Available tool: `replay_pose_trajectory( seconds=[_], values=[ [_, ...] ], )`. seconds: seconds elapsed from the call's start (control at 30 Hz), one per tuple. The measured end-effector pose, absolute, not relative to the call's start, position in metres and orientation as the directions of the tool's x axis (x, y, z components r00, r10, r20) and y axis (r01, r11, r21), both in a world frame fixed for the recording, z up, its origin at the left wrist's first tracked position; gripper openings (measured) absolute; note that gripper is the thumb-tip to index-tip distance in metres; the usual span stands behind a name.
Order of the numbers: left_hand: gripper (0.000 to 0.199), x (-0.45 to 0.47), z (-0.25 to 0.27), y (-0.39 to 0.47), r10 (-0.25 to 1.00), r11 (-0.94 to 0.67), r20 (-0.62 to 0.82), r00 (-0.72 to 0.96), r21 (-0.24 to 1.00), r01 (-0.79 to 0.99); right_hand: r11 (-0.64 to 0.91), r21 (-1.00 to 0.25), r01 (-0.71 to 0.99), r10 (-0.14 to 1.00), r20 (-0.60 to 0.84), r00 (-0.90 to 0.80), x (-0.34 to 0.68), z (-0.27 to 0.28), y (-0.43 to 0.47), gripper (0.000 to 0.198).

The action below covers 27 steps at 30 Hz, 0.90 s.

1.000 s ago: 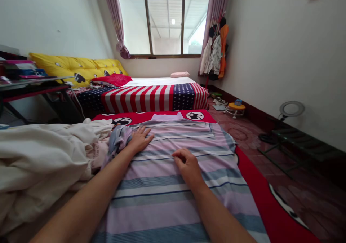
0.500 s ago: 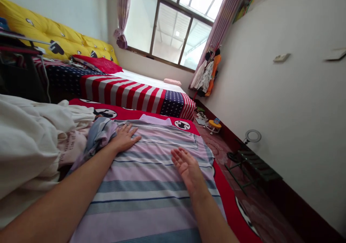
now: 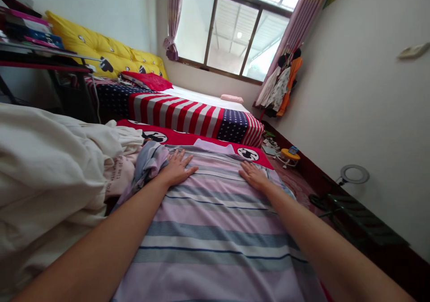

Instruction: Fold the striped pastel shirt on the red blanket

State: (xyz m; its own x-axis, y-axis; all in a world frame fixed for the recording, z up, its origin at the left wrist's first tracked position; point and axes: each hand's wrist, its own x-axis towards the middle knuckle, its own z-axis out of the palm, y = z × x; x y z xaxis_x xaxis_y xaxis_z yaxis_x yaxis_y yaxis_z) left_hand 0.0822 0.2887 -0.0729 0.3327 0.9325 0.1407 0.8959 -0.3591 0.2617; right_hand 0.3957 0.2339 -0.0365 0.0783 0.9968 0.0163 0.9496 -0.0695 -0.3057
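A striped cloth (image 3: 215,230) in lilac, grey-blue and white lies spread out in front of me, with soft wrinkles across it. My left hand (image 3: 177,168) rests on its far left part, fingers spread, beside a bunched fold of the same cloth. Over on the far right part, my right hand (image 3: 253,174) lies palm down with its fingers stretched out. Beneath the cloth is a red cover (image 3: 181,137) with black-and-white round prints, showing along the far edge.
Cream fabric (image 3: 57,158) is heaped on the left, next to a pink printed cloth (image 3: 119,176). Beyond stands a bed with a stars-and-stripes cover (image 3: 184,114). On the right are a ring light (image 3: 355,174), a dark folding stool (image 3: 366,217) and a yellow stool (image 3: 290,154).
My right hand has moved forward and turned from palm sideways to flat on the cloth. My left hand stays in place on the fabric. The view has swung slightly left.
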Motion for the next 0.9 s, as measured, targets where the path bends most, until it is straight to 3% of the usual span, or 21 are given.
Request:
replay_pose_trajectory(
  seconds=[0.1,0.27,0.4,0.47,0.63,0.73,0.8,0.9],
  values=[
    [0.069,0.083,-0.072,0.289,0.933,-0.356,0.154,0.324,0.270,0.895,-0.255,-0.151,0.955,0.967,-0.045,0.252,0.427,-0.040,0.248,0.064],
    [0.069,0.083,-0.071,0.289,0.943,-0.329,0.143,0.299,0.285,0.901,-0.365,0.002,0.931,0.929,-0.055,0.365,0.417,-0.033,0.258,0.072],
    [0.070,0.082,-0.073,0.289,0.942,-0.333,0.130,0.308,0.269,0.904,-0.136,0.063,0.989,0.986,0.110,0.129,0.400,-0.043,0.243,0.062],
    [0.070,0.082,-0.073,0.289,0.941,-0.338,0.121,0.316,0.263,0.904,-0.037,0.046,0.998,0.995,0.093,0.033,0.401,-0.052,0.236,0.060],
    [0.069,0.081,-0.072,0.289,0.939,-0.344,0.115,0.325,0.261,0.902,-0.060,-0.008,0.998,0.998,0.019,0.060,0.411,-0.056,0.230,0.063],
    [0.067,0.080,-0.072,0.291,0.937,-0.349,0.131,0.325,0.279,0.895,-0.018,-0.068,0.997,0.998,0.052,0.022,0.413,-0.046,0.204,0.062],
    [0.066,0.080,-0.073,0.292,0.934,-0.351,0.187,0.306,0.307,0.885,0.071,-0.175,0.982,0.989,0.140,-0.046,0.416,-0.041,0.164,0.060],
    [0.060,0.081,-0.073,0.291,0.881,-0.402,0.385,0.275,0.303,0.864,0.195,-0.310,0.930,0.964,0.234,-0.125,0.423,-0.036,0.079,0.055]
  ],
)
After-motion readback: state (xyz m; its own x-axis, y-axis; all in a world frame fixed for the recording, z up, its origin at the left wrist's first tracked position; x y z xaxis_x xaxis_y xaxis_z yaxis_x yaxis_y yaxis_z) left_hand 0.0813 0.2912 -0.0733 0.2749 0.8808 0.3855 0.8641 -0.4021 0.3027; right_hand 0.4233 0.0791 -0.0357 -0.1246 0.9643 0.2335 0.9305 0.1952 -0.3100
